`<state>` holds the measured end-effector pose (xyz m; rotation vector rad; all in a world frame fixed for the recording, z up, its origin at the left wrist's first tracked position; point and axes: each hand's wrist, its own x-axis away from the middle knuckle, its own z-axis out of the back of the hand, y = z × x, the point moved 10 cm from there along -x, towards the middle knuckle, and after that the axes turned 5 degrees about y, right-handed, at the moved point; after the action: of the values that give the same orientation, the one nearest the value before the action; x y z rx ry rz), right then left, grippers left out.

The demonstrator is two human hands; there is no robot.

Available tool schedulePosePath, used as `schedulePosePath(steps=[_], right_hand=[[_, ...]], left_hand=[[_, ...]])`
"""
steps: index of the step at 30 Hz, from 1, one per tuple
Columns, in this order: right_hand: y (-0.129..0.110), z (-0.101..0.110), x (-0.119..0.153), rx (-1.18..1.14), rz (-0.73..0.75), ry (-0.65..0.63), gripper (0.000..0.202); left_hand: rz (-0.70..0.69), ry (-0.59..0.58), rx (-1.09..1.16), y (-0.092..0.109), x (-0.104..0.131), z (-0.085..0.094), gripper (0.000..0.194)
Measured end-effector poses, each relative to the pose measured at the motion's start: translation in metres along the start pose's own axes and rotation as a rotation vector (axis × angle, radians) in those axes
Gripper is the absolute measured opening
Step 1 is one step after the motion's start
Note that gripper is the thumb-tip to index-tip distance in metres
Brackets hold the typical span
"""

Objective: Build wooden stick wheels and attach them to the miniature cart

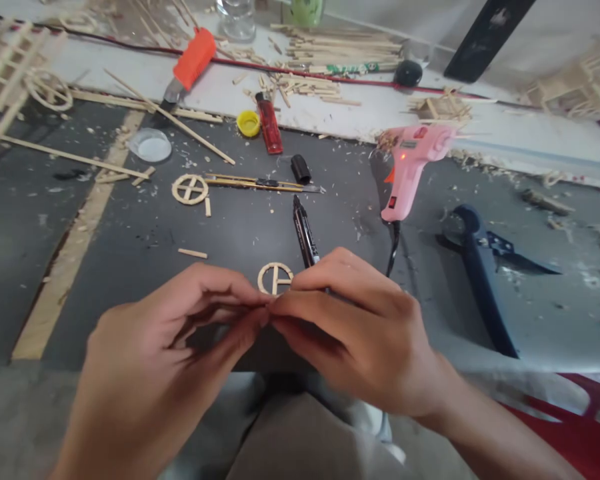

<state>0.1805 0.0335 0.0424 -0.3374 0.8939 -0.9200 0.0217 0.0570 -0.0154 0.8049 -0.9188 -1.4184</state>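
Observation:
My left hand (180, 360) and my right hand (350, 327) meet in front of me over the table's near edge, fingertips pinched together. Whatever they pinch is hidden or too small to make out. Just beyond the fingertips lies a small wooden spoked wheel (275, 273), partly covered by my right hand. A black marker (305, 233) lies uncapped past my right fingers, its black cap (301, 169) farther off. To the left are a second wooden wheel (190, 190) and two short stick pieces, one of them a thin stick piece (193, 253).
A pink glue gun (415, 167) with a lit orange light stands at right, near dark blue cutters (480, 267). Farther back are a craft knife (265, 183), a red lighter (269, 123), an orange-handled cutter (195, 57) and piled wooden sticks (345, 50).

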Motion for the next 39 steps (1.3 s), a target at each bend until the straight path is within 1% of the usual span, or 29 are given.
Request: schedulePosePath(steps=[1,3,5,6,9,11,12,14,17,20,24,28,31,33,36,39], right_hand=[[-0.001,0.000,0.002,0.008,0.000,-0.005,0.011],[-0.001,0.000,0.006,0.027,-0.008,-0.014,0.013],[0.001,-0.001,0.011,0.060,-0.036,-0.026,0.015],[0.004,-0.003,0.014,0.079,-0.060,-0.039,0.016],[0.014,-0.007,0.022,0.164,-0.146,-0.098,0.015],[0.019,-0.006,0.024,0.197,-0.193,-0.094,0.014],[0.021,-0.004,0.024,0.200,-0.212,-0.069,0.013],[0.025,0.002,0.020,0.179,-0.252,-0.003,0.012],[0.029,0.003,0.012,0.134,-0.283,0.044,0.011],[0.031,-0.002,0.005,0.072,-0.276,0.046,0.011],[0.030,-0.006,0.003,-0.023,-0.256,0.053,0.007],[0.031,-0.007,0.004,-0.040,-0.280,0.047,0.008],[0.032,-0.007,0.005,-0.017,-0.291,0.051,0.010],[0.031,-0.006,0.006,0.000,-0.283,0.055,0.010],[0.028,-0.005,0.006,0.018,-0.257,0.066,0.009],[0.028,-0.005,0.007,0.027,-0.264,0.074,0.009]], left_hand=[[-0.005,-0.014,0.007,0.001,0.002,-0.002,0.011],[-0.030,-0.079,0.017,0.002,0.005,-0.009,0.007],[-0.087,-0.128,-0.016,0.005,0.007,-0.013,0.008],[-0.130,-0.130,-0.070,0.006,0.006,-0.013,0.013],[-0.312,-0.034,-0.352,0.015,-0.002,-0.009,0.038],[-0.423,-0.023,-0.522,0.019,-0.007,-0.015,0.048],[-0.458,-0.033,-0.568,0.020,-0.009,-0.020,0.047],[-0.490,-0.048,-0.595,0.021,-0.013,-0.027,0.038],[-0.505,-0.027,-0.577,0.026,-0.014,-0.029,0.025],[-0.499,0.001,-0.537,0.031,-0.007,-0.026,0.022],[-0.463,0.048,-0.406,0.031,0.004,-0.019,0.029],[-0.441,0.055,-0.363,0.030,0.009,-0.020,0.030],[-0.382,0.057,-0.309,0.027,0.008,-0.017,0.024],[-0.327,0.036,-0.270,0.022,0.006,-0.016,0.021],[-0.232,0.002,-0.192,0.013,0.003,-0.016,0.024],[-0.146,-0.014,-0.101,0.005,0.002,-0.016,0.027]])
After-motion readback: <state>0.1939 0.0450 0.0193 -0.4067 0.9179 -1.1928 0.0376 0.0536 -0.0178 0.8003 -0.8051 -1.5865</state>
